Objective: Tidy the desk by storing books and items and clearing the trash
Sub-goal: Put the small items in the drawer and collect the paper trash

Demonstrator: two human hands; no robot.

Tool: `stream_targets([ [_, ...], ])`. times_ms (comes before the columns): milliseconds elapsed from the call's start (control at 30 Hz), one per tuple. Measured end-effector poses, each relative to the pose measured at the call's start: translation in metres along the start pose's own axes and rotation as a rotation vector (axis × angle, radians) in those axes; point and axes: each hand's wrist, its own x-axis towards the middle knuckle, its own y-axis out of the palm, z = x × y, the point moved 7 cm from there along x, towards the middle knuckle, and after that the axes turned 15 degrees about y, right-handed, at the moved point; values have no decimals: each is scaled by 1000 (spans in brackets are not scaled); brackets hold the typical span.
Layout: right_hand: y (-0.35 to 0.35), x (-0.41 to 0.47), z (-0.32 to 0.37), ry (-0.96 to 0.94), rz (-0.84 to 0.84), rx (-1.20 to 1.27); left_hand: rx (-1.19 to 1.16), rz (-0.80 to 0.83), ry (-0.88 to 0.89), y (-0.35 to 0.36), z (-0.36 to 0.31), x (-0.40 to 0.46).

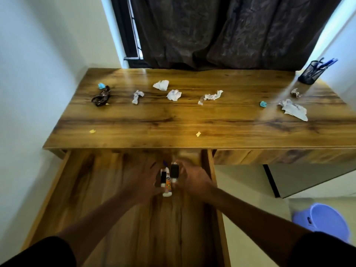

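You are working with both hands inside the open wooden drawer (107,189), setting down a small cluster of stationery: an orange-and-white glue stick (167,186) flanked by two black-and-white tubes (175,171). Your left hand (142,182) is flanking the cluster at 9 o'clock and your right hand (192,179) at 3 o'clock; motion blur is hiding the fingers, so whether either hand is clamped on a tube or only resting beside it cannot be told.

To do this step well, you are best keeping the cluster together toward the drawer's 12 o'clock end, lying flat and parallel so that nothing rolls, and drawing both hands straight back before the drawer is pushed in.

On the wood-grain tabletop (192,120) the trash is waiting: crumpled white paper wads (174,95) around 12 o'clock, a larger crumpled sheet (292,109) at 2 o'clock, a brown wrapper (101,98) at 10 o'clock, and small blue (263,104) and yellow scraps (92,131). A black mesh pen holder (309,73) is standing at the far 2 o'clock corner. A lilac plastic bin (325,220) is sitting on the floor at 4 o'clock, likely the trash's destination.
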Motion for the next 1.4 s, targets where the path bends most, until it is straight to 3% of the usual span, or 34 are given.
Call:
stream_targets([
  [267,97,-66,-11,-17,174,-92,156,91,-125,65,-3,-111],
  [467,142,-69,-28,97,230,-98,-133,104,-268,86,-4,-131],
  [967,159,-59,-34,167,273,-196,-241,101,-334,101,16,-128],
  [1400,138,-82,-27,65,215,-36,-251,195,-304,85,-6,-149],
])
